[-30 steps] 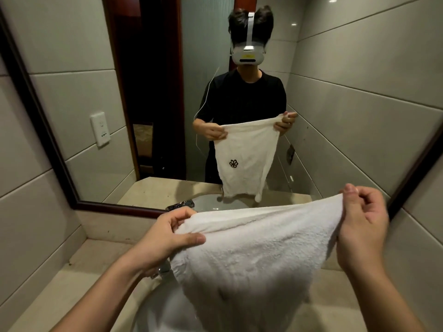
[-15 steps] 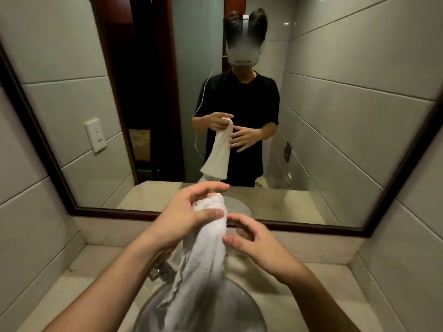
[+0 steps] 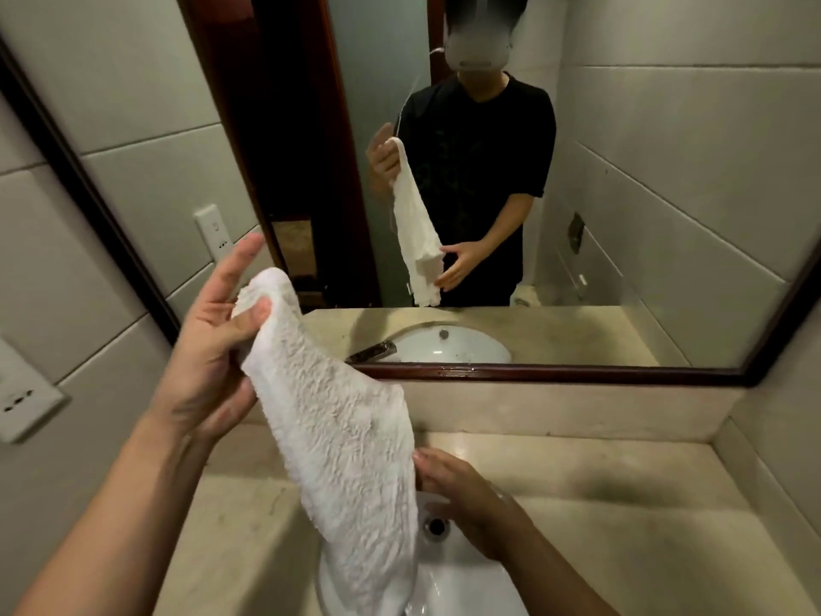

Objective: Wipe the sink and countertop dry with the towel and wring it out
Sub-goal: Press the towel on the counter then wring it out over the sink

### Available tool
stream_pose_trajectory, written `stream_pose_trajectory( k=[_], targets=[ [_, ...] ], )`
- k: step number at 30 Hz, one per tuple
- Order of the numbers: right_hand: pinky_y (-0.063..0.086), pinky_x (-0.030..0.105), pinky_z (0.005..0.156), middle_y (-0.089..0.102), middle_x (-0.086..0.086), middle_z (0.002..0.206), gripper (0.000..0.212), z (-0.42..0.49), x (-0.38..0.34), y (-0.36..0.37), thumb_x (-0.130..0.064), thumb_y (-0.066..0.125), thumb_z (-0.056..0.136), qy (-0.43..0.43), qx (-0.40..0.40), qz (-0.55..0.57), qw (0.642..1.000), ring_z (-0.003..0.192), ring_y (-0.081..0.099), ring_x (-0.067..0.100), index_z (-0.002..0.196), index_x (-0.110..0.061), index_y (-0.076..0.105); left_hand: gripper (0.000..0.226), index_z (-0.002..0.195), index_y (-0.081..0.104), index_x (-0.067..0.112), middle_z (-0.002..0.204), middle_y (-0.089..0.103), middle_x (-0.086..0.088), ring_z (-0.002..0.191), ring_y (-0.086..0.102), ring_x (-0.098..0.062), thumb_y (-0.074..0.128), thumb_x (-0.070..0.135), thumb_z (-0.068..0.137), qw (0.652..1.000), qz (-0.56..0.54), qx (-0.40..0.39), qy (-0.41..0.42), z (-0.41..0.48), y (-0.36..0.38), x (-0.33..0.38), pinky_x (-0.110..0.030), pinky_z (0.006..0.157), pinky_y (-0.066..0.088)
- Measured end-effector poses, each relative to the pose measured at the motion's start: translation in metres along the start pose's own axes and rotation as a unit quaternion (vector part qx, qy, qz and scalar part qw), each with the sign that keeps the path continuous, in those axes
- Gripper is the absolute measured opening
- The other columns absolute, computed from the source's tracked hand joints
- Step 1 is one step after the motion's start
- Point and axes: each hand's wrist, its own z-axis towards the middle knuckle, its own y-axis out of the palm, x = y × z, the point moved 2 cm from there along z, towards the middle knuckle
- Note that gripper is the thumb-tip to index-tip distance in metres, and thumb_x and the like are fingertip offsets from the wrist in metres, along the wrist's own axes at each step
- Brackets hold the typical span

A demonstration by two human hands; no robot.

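A white terry towel point(image 3: 346, 442) hangs lengthwise, gathered into a loose strip, over the white sink basin point(image 3: 471, 580). My left hand point(image 3: 213, 353) is raised at the left and pinches the towel's top end between thumb and fingers, with the index finger sticking out straight. Lower down, my right hand point(image 3: 471, 500) is over the basin with relaxed fingers touching the towel's right side. The towel's bottom end reaches down into the basin. The drain point(image 3: 437, 524) shows beside it. The beige stone countertop point(image 3: 622, 486) surrounds the sink.
A dark-framed mirror point(image 3: 555, 374) runs along the back above a low stone backsplash and reflects me and the towel. The faucet shows only in that reflection. A wall socket point(image 3: 22, 402) sits on the left tiled wall. A tiled wall closes the right side.
The towel, spread wide between both hands a second ago, now hangs as a narrow strip. My left hand rose with its top end; my right hand slid down to the lower part. The view tilted downward.
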Motion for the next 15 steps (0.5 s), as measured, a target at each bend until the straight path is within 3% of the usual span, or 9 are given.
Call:
stream_pose_trajectory(
  k=[2, 4, 6, 7, 9, 10, 12, 15],
  targets=[
    [0.056, 0.036, 0.093, 0.064, 0.012, 0.095, 0.029, -0.001, -0.004, 0.005, -0.040, 0.064, 0.099, -0.039, -0.011, 0.082, 0.996, 0.094, 0.065, 0.026, 0.090, -0.013, 0.067, 0.056, 0.113, 0.076, 0.041, 0.079, 0.072, 0.008, 0.063, 0.068, -0.003, 0.046, -0.002, 0.093, 1.000, 0.002, 0.000, 0.003, -0.003, -0.009, 0.000, -0.022, 0.064, 0.061],
    [0.054, 0.032, 0.081, 0.058, 0.018, 0.091, 0.026, -0.003, -0.013, 0.008, -0.030, 0.062, 0.101, -0.068, -0.015, 0.127, 0.989, 0.087, 0.059, 0.025, 0.084, -0.011, 0.065, 0.048, 0.119, 0.073, 0.041, 0.082, 0.073, 0.009, 0.067, 0.069, -0.003, 0.067, 0.008, 0.084, 1.000, 0.005, -0.018, 0.003, -0.007, -0.016, -0.001, -0.024, 0.068, 0.061],
    [0.057, 0.035, 0.083, 0.067, 0.020, 0.102, 0.019, -0.001, -0.019, 0.012, -0.021, 0.059, 0.102, -0.075, -0.017, 0.178, 0.981, 0.093, 0.065, 0.027, 0.101, -0.004, 0.067, 0.061, 0.125, 0.070, 0.039, 0.084, 0.073, 0.009, 0.069, 0.070, -0.004, 0.086, 0.022, 0.068, 0.999, 0.004, -0.034, -0.005, -0.012, -0.026, -0.004, -0.027, 0.072, 0.062],
    [0.058, 0.038, 0.084, 0.070, 0.021, 0.109, 0.021, -0.001, -0.022, 0.014, -0.018, 0.057, 0.104, -0.072, -0.020, 0.214, 0.974, 0.099, 0.068, 0.028, 0.111, -0.001, 0.065, 0.059, 0.125, 0.070, 0.038, 0.084, 0.073, 0.008, 0.069, 0.071, -0.005, 0.085, 0.019, 0.071, 1.000, 0.010, -0.027, -0.009, -0.014, -0.031, -0.005, -0.028, 0.072, 0.062],
    [0.058, 0.042, 0.089, 0.070, 0.022, 0.123, 0.029, 0.000, -0.031, 0.013, -0.016, 0.052, 0.106, -0.072, -0.021, 0.273, 0.959, 0.108, 0.069, 0.030, 0.127, 0.002, 0.058, 0.049, 0.118, 0.073, 0.037, 0.083, 0.072, 0.008, 0.068, 0.070, -0.006, 0.061, -0.001, 0.091, 0.999, 0.042, 0.012, -0.030, -0.017, -0.042, -0.010, -0.027, 0.071, 0.061],
    [0.056, 0.043, 0.093, 0.070, 0.022, 0.125, 0.029, -0.001, -0.037, 0.010, -0.016, 0.050, 0.106, -0.086, -0.017, 0.277, 0.957, 0.111, 0.068, 0.031, 0.129, 0.001, 0.056, 0.057, 0.115, 0.075, 0.037, 0.084, 0.070, 0.008, 0.069, 0.069, -0.005, 0.051, -0.010, 0.093, 0.995, 0.084, 0.031, -0.053, -0.019, -0.049, -0.012, -0.024, 0.070, 0.060],
    [0.050, 0.042, 0.098, 0.070, 0.020, 0.117, 0.021, -0.008, -0.057, 0.003, -0.018, 0.051, 0.106, -0.138, -0.003, 0.241, 0.961, 0.107, 0.065, 0.030, 0.117, -0.004, 0.062, 0.055, 0.118, 0.074, 0.035, 0.095, 0.067, 0.001, 0.076, 0.067, -0.008, 0.061, -0.009, 0.087, 0.980, 0.175, 0.015, -0.092, -0.023, -0.063, -0.014, -0.020, 0.072, 0.058],
    [0.044, 0.038, 0.086, 0.062, 0.007, 0.091, 0.019, -0.021, -0.089, -0.002, -0.023, 0.053, 0.106, -0.207, -0.017, 0.148, 0.967, 0.088, 0.055, 0.020, 0.093, -0.017, 0.066, 0.069, 0.128, 0.068, 0.034, 0.113, 0.066, -0.016, 0.095, 0.066, -0.016, 0.087, 0.026, 0.062, 0.923, 0.294, -0.101, -0.225, -0.035, -0.088, -0.019, -0.027, 0.084, 0.056]
  ],
)
